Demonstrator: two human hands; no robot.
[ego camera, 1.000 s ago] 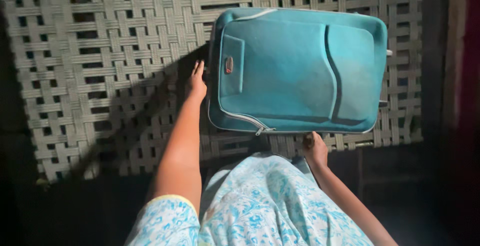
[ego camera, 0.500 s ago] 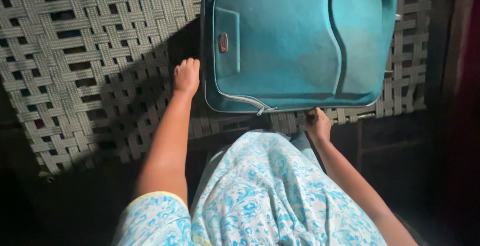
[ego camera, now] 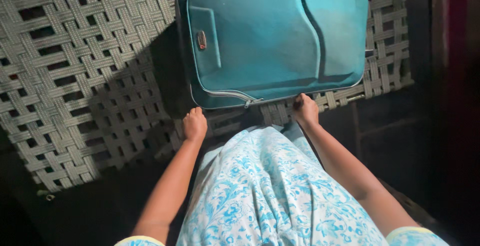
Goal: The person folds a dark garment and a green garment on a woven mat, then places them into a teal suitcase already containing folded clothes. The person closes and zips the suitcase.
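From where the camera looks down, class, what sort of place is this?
Probably a dim room in a home: a teal suitcase lies on a woven strap bed. Both hands, left and right, rest at the bed's near edge.

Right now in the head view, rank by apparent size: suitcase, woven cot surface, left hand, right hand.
1. woven cot surface, cut off by the frame
2. teal suitcase, top cropped
3. left hand and right hand: look alike, no ranking between them.

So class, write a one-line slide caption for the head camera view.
Teal suitcase lying flat on a woven cot, left hand and right hand at its near edge.
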